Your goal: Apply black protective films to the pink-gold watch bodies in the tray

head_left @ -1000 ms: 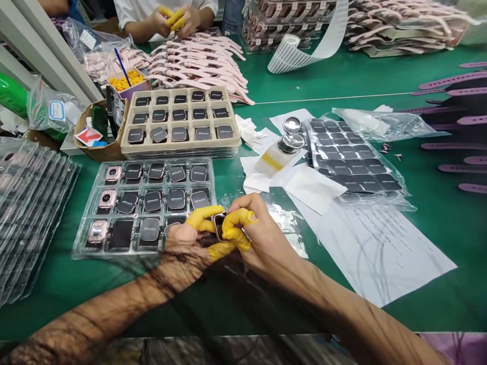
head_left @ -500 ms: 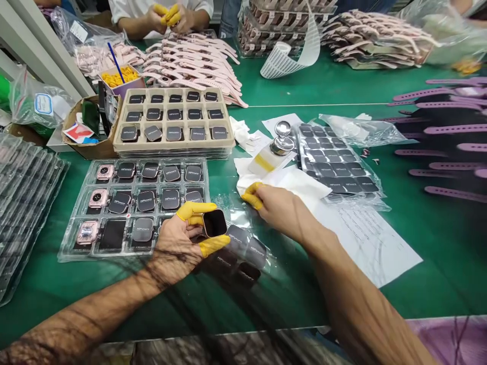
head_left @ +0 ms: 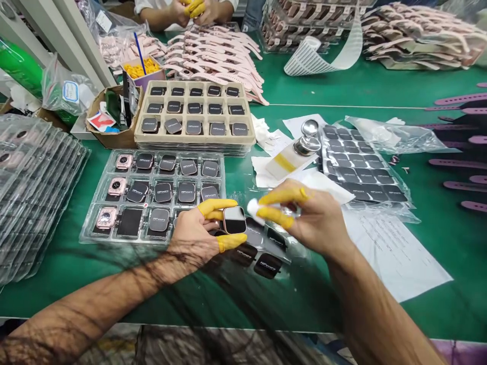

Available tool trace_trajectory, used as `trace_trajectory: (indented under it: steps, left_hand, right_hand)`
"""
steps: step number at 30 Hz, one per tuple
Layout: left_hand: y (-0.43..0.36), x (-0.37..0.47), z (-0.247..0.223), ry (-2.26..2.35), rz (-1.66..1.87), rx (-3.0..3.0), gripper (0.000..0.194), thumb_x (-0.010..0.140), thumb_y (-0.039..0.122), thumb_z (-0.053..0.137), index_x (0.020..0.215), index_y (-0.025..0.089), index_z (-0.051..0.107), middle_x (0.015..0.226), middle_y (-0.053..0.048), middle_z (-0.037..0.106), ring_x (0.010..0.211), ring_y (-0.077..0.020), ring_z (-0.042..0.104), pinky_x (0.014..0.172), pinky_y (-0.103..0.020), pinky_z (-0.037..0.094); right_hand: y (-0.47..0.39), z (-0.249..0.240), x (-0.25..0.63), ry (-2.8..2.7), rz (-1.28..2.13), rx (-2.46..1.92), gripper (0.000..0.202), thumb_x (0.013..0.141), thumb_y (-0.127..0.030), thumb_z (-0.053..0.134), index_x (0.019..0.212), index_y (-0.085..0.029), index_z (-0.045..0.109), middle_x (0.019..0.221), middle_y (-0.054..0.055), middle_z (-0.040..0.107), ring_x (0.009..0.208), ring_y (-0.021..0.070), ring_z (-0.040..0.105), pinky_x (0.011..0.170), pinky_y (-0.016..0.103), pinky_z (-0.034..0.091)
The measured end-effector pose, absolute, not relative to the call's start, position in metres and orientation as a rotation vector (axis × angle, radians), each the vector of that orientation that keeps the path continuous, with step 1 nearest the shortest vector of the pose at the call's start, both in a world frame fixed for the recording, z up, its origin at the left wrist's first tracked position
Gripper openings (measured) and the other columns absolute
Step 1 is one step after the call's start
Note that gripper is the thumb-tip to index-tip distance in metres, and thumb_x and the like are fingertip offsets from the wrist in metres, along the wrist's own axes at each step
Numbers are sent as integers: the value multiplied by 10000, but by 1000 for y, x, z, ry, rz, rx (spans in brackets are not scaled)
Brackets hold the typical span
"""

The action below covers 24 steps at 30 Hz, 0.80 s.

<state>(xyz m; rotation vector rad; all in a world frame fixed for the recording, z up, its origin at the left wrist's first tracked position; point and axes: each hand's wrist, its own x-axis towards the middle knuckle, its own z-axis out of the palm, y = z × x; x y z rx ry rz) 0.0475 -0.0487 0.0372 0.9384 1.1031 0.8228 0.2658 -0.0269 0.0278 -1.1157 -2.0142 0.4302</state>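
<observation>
My left hand (head_left: 201, 228), with yellow finger cots on thumb and finger, grips a square smartwatch body (head_left: 235, 221) by its edges, dark glossy screen facing up. Close by on the right, my right hand (head_left: 304, 213) pinches a small white wad (head_left: 254, 208), cloth or tissue, between yellow-covered fingertips. The wad is near the watch; I cannot tell whether they touch. Beneath both hands lies a sheet of black HiFuture screen films (head_left: 268, 263). A clear plastic tray (head_left: 89, 223) of watch bodies sits left of my left hand, several with black films on them.
Behind the clear tray stands a beige tray (head_left: 195, 141) of watches. A pump bottle (head_left: 292, 154) rests on white tissue, beside bagged film sheets (head_left: 365, 172) and a printed paper (head_left: 399, 253). Stacked trays (head_left: 41, 192) stand left. A co-worker's hands (head_left: 196, 10) are across the table.
My right hand has risen from the white tissue and come toward the watch, now with the white wad in its fingers. My left hand still holds the watch. The camera view has shifted left.
</observation>
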Motion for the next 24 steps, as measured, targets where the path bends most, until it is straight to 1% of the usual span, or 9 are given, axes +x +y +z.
trace_trajectory:
  steps: [2,5,8,10,17,19,21,22,24]
  left_hand:
    - [-49,47,36,1102,800,949,538,528,138,922,1035,226,767,918,-42,797,918,-282,783,963,-488,635]
    - [-50,47,35,1118,810,932,533,554,162,917,1060,210,756,953,-56,805,951,-278,782,949,-461,638]
    - [-50,48,33,1119,823,932,550,570,143,896,1099,195,754,946,-56,804,921,-265,784,952,-463,636]
    - [-51,48,33,1116,820,949,552,564,125,892,1094,203,763,935,-46,804,917,-269,784,953,-468,638]
    - [-51,52,38,1153,868,837,621,468,157,959,1056,185,764,896,-37,807,899,-263,790,938,-429,655]
    - [-52,52,40,1178,890,827,639,451,167,968,1056,166,761,889,-35,805,887,-258,790,931,-415,658]
    - [-53,51,39,1202,949,853,642,460,193,975,1063,164,757,905,-39,803,870,-248,788,921,-410,664]
    - [-55,51,38,1206,980,882,642,472,206,978,1073,169,756,926,-46,804,873,-248,787,916,-412,667]
    - [-58,48,34,1214,1051,938,624,516,223,979,1097,189,755,979,-58,807,899,-256,787,906,-419,674]
  right_hand:
    - [-35,37,254,-2070,507,-912,50,910,-243,748,932,-268,711,767,-8,663,671,147,598,608,301,482]
    - [-40,41,243,-2098,347,-961,79,898,-214,752,940,-259,703,786,4,602,674,154,555,579,309,449]
    - [-39,39,245,-2129,378,-950,134,865,-203,787,934,-261,687,872,20,643,713,154,590,605,315,478]
    - [-39,38,247,-2130,459,-930,139,888,-199,760,978,-269,681,889,18,660,725,153,626,607,309,506]
    - [-41,34,241,-2107,285,-971,131,908,-208,727,1003,-293,696,800,7,647,671,164,594,568,315,481]
    - [-37,32,247,-2052,183,-1143,60,927,-255,706,986,-269,710,848,40,669,745,189,619,621,335,514]
    - [-34,31,261,-1968,105,-1356,126,931,-337,696,1025,-259,729,991,97,692,932,261,640,771,429,561]
    - [-32,32,269,-1943,167,-1424,199,935,-375,683,1096,-265,724,1092,119,690,1038,294,633,846,480,567]
    - [-31,34,286,-1900,529,-1433,381,908,-438,705,1257,-289,667,1233,121,673,1153,306,631,930,513,579]
